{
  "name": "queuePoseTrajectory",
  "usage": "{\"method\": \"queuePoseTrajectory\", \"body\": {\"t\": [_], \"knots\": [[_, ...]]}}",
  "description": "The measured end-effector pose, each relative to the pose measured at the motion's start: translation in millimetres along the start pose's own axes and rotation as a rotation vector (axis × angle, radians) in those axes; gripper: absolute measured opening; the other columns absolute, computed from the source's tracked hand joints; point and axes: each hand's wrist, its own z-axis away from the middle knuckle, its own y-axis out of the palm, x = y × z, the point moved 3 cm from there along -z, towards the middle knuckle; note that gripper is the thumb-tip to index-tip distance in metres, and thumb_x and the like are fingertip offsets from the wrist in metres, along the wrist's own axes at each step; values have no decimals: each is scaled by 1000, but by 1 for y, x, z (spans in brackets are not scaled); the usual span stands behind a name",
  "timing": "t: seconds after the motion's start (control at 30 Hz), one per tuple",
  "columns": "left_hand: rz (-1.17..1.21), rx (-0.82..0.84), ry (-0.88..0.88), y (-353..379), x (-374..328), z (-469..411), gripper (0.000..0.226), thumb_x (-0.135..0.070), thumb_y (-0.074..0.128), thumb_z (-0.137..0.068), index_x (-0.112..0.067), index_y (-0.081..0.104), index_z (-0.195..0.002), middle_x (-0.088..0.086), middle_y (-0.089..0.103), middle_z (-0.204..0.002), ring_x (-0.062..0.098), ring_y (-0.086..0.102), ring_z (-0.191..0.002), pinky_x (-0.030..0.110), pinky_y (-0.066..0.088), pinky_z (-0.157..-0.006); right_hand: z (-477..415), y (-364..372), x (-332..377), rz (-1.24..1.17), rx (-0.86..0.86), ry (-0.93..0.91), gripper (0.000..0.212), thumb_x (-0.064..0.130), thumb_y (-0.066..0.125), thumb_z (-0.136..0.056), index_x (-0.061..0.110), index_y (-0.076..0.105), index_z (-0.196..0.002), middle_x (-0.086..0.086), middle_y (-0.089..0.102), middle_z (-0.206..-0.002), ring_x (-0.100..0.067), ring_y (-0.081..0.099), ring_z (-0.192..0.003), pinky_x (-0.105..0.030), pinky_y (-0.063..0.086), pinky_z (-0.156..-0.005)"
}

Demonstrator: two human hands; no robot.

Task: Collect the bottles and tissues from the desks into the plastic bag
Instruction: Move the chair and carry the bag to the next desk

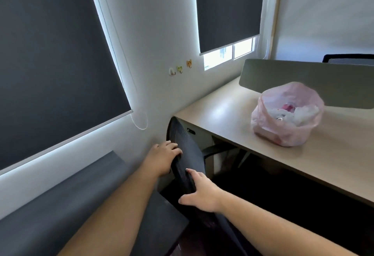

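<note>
Left hand (162,159) and right hand (201,192) hold the curved black mesh chair back (189,150), fingers (174,146) curled over its rim. The crinkled pink plastic bag (287,116) sits open on the smooth pale bench (220,110) — clear of the front edge.

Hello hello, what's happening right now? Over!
The left hand and right hand both grip the chair back. Pink plastic bag sits open on the desk, tissues inside. Chair half under desk.

Pale wooden desk (232,112) carries one pink plastic bag (287,114) (open-topped)
</note>
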Motion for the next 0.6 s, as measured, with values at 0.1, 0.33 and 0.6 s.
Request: {"method": "queuePoseTrajectory", "body": {"t": [0.1,0.33,0.6], "knots": [[29,-7,-14,15,-5,-7,55,-20,58,-85,-34,40,-135,-6,26,-154,21,12,-146,38,24,-113,3,4,-8,-91,-42,55,100,43,70,-61,30,20,-147,1,31,-148,-17,33,-135,-36,34,-111],[-26,-9,118,11,-17,-22,48,-20,54,-86,-37,48,-130,-7,40,-146,16,21,-143,39,18,-114,6,-6,-17,-276,-44,71,108,42,73,-41,32,33,-142,-3,44,-139,-18,46,-126,-38,39,-108],[-9,-18,257,2,-65,-44,49,-27,59,-79,-40,54,-125,-8,51,-135,15,39,-131,40,14,-116,34,-54,-47,-423,55,115,88,15,71,-60,30,36,-139,-10,49,-135,-25,53,-120,-40,40,-107]]}}
